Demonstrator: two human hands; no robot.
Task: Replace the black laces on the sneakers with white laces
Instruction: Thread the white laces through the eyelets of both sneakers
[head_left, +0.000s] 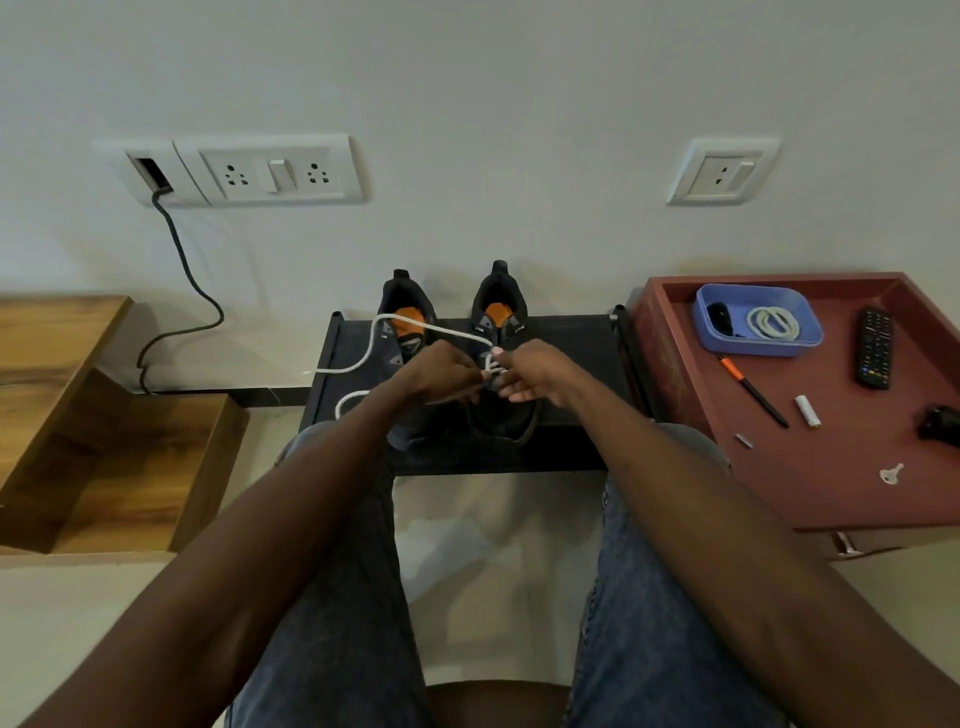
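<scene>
Two dark sneakers with orange insoles (457, 358) stand side by side on a low black rack (566, 358) against the far wall. Both hands meet over the right sneaker: the left hand (441, 376) and right hand (535, 371) pinch a white cord lace (415, 327) that loops away left.
</scene>
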